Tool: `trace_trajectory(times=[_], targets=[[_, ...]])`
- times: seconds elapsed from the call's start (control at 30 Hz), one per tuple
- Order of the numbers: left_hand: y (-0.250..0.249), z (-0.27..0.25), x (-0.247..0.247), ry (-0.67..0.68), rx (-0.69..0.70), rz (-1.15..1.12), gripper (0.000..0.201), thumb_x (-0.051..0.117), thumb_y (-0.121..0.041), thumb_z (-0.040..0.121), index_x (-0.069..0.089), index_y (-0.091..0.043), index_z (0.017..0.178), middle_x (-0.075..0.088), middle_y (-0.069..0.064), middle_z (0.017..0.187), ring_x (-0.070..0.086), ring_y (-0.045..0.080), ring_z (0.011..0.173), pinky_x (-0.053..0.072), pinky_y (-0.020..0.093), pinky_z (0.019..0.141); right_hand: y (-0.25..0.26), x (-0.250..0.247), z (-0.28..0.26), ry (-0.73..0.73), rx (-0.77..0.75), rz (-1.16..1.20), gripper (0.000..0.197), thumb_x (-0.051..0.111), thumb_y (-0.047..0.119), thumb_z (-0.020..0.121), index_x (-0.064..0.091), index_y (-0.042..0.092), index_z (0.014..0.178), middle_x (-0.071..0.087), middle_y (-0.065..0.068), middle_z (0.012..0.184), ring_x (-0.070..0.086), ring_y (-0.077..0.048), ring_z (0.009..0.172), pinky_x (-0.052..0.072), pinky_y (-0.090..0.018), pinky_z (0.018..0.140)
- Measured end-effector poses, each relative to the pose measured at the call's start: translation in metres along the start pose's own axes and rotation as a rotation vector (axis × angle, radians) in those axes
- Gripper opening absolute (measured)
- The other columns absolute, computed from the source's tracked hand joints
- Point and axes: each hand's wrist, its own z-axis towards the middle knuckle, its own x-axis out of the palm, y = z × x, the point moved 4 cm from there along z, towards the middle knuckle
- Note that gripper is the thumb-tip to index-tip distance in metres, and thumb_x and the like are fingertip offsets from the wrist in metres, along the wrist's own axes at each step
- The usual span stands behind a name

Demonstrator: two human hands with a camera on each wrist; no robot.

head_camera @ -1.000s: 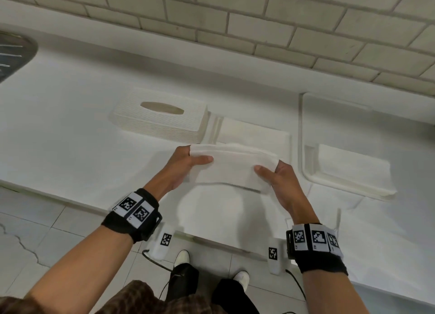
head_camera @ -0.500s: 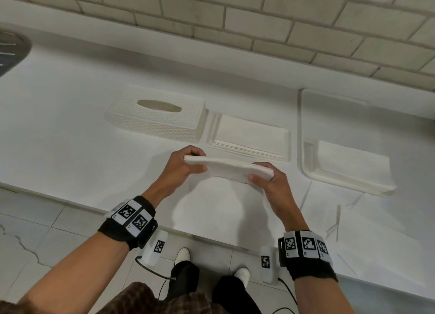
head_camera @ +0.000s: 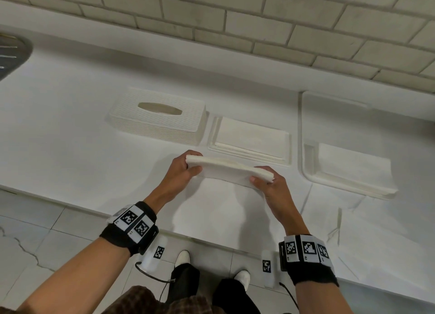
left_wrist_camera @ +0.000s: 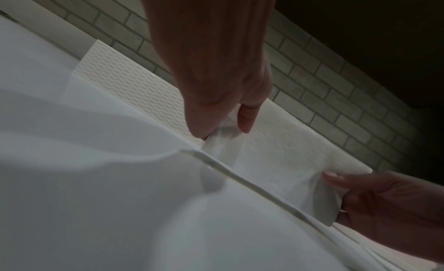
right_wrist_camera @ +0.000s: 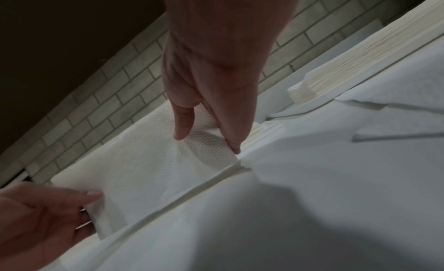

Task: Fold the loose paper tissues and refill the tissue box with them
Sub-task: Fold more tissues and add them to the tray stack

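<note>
Two hands hold one folded tissue (head_camera: 229, 171) between them, a little above the white table (head_camera: 70, 149): the left hand (head_camera: 181, 172) pinches its left end, thumb below and fingers on top, and the right hand (head_camera: 270, 186) pinches its right end. The hands are apart, each clamped on its own end, and the tissue hangs stretched between them as a narrow folded strip. From the wrist views its layers look doubled over, so the fold on this piece seems finished or nearly so.

Behind the hands lies a tray (head_camera: 288, 149) with a flat stack of folded tissues (head_camera: 251, 137) in it; this looks like the bottom part of the tissue box, already partly filled. Just left of it, touching or almost touching, stands the woven white cover (head_camera: 160, 123) with its oval slot, off the tray. To the right sits a second, shallower holder (head_camera: 308, 170) with another pile of tissues (head_camera: 353, 167), and in front of that loose unfolded sheets (head_camera: 353, 231) lie spread on the table.

By my judgement the task is somewhere in the middle. Some tissues are folded and stacked, one more is ready in the hands and has yet to go on the stack. Left to do: folding the loose sheets, adding them to the stack, and putting the cover back on
</note>
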Motion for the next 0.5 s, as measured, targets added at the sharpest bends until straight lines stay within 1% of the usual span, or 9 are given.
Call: trace_trajectory(times=[0.07, 0.13, 0.2, 0.3, 0.33, 0.37, 0.43, 0.47, 0.5], targets=[[-0.002, 0.0, -0.001, 0.0, 0.015, -0.013, 0.037, 0.058, 0.011, 0.085, 0.061, -0.024, 0.095, 0.06, 0.001, 0.096, 0.055, 0.018, 0.089, 0.044, 0.031, 0.075, 0.001, -0.001, 0.0, 0.005, 0.0, 0.01, 0.019, 0.065, 0.004, 0.088, 0.066, 0.014, 0.106, 0.066, -0.001, 0.094, 0.06, -0.015, 0.084, 0.046, -0.024, 0.076], [-0.001, 0.001, -0.003, 0.0, 0.014, -0.003, 0.039, 0.057, 0.012, 0.084, 0.061, -0.025, 0.095, 0.061, 0.001, 0.098, 0.055, 0.02, 0.091, 0.044, 0.034, 0.076, -0.002, 0.0, 0.0, 0.025, 0.013, 0.028, 0.021, 0.065, 0.004, 0.089, 0.065, 0.015, 0.106, 0.067, -0.001, 0.094, 0.061, -0.015, 0.085, 0.047, -0.023, 0.075], [0.001, 0.001, -0.003, -0.006, 0.008, 0.015, 0.038, 0.056, 0.01, 0.085, 0.061, -0.026, 0.095, 0.061, 0.002, 0.097, 0.054, 0.02, 0.091, 0.043, 0.032, 0.078, -0.004, 0.001, -0.001, 0.027, 0.012, 0.013, 0.02, 0.063, 0.003, 0.09, 0.065, 0.017, 0.104, 0.067, -0.001, 0.093, 0.06, -0.017, 0.085, 0.047, -0.023, 0.076], [0.001, 0.0, -0.003, -0.011, 0.016, 0.011, 0.037, 0.054, 0.01, 0.088, 0.06, -0.025, 0.095, 0.06, -0.001, 0.096, 0.053, 0.016, 0.086, 0.042, 0.027, 0.076, -0.004, 0.0, 0.0, 0.015, -0.002, -0.023, 0.019, 0.061, 0.004, 0.091, 0.065, 0.02, 0.101, 0.065, 0.001, 0.092, 0.058, -0.015, 0.084, 0.044, -0.025, 0.077], [0.001, 0.0, -0.002, -0.014, 0.017, 0.002, 0.037, 0.054, 0.011, 0.087, 0.06, -0.025, 0.096, 0.06, -0.001, 0.096, 0.053, 0.014, 0.085, 0.043, 0.025, 0.074, -0.005, 0.0, 0.0, 0.016, -0.002, -0.027, 0.019, 0.062, 0.006, 0.091, 0.065, 0.021, 0.102, 0.065, 0.0, 0.094, 0.058, -0.015, 0.085, 0.045, -0.025, 0.077], [0.001, -0.001, -0.002, -0.018, 0.015, 0.001, 0.037, 0.054, 0.011, 0.087, 0.06, -0.024, 0.097, 0.06, -0.002, 0.096, 0.053, 0.013, 0.085, 0.043, 0.023, 0.074, -0.006, -0.001, 0.0, 0.017, 0.002, -0.026, 0.02, 0.062, 0.007, 0.091, 0.064, 0.022, 0.103, 0.066, -0.003, 0.097, 0.06, -0.018, 0.087, 0.047, -0.029, 0.079], [0.002, -0.002, -0.002, -0.028, -0.004, 0.011, 0.032, 0.056, 0.007, 0.089, 0.06, -0.021, 0.103, 0.063, -0.003, 0.098, 0.057, 0.013, 0.089, 0.045, 0.022, 0.077, -0.008, -0.003, -0.002, 0.013, 0.014, -0.026, 0.023, 0.063, 0.008, 0.091, 0.064, 0.025, 0.106, 0.068, -0.012, 0.105, 0.063, -0.027, 0.094, 0.051, -0.038, 0.084], [0.005, -0.001, -0.003, -0.041, -0.014, 0.022, 0.027, 0.057, 0.004, 0.09, 0.06, -0.018, 0.106, 0.065, -0.003, 0.099, 0.059, 0.012, 0.09, 0.046, 0.023, 0.079, -0.01, -0.004, -0.002, 0.008, 0.016, -0.034, 0.023, 0.063, 0.009, 0.092, 0.063, 0.027, 0.106, 0.068, -0.014, 0.106, 0.063, -0.029, 0.094, 0.051, -0.04, 0.085], [0.006, -0.001, -0.003, -0.053, -0.02, 0.034, 0.022, 0.058, -0.001, 0.091, 0.06, -0.015, 0.108, 0.066, -0.002, 0.099, 0.06, 0.011, 0.09, 0.046, 0.024, 0.081, -0.012, -0.006, -0.002, -0.005, 0.02, -0.054, 0.022, 0.062, 0.01, 0.092, 0.063, 0.028, 0.105, 0.068, -0.014, 0.101, 0.063, -0.028, 0.089, 0.051, -0.038, 0.081]])
